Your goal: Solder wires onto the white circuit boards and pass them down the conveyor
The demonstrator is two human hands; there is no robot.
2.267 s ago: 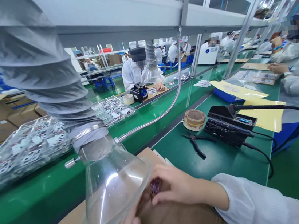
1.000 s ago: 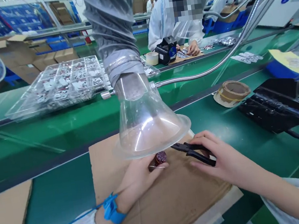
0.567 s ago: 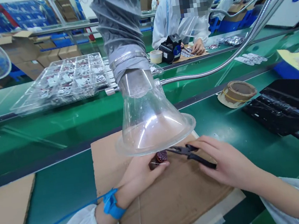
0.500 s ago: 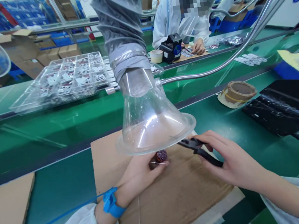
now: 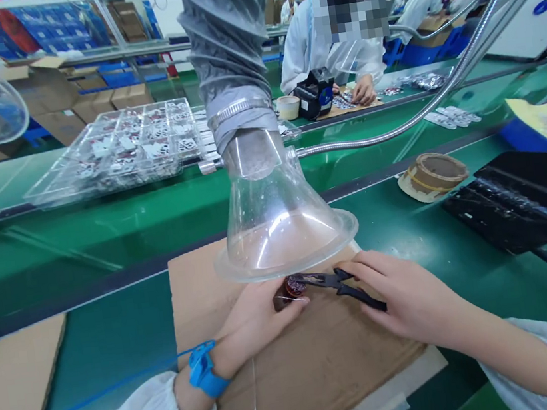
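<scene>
My left hand (image 5: 260, 314), with a blue strap (image 5: 205, 370) at its wrist, is closed around a small dark reddish-brown cylinder (image 5: 294, 287); its far part is hidden by my fingers. A thin pale wire (image 5: 253, 399) runs from under this hand down the cardboard sheet (image 5: 334, 358), and a short strand crosses the cylinder. In my right hand (image 5: 390, 290) is a pair of black-handled pliers (image 5: 336, 281). The plier tips lie at the top of the cylinder; whether they grip anything there cannot be made out.
A clear fume-extraction hood (image 5: 281, 231) hangs just above my hands. To the right stand a tape roll (image 5: 435, 173) and a black device (image 5: 519, 199). Beyond the bench edge are a clear compartment tray (image 5: 129, 146) of small parts and a co-worker's hand (image 5: 363, 90).
My right hand has moved left, bringing the pliers from the hood's right side to the cylinder's top. My left hand keeps its hold and place.
</scene>
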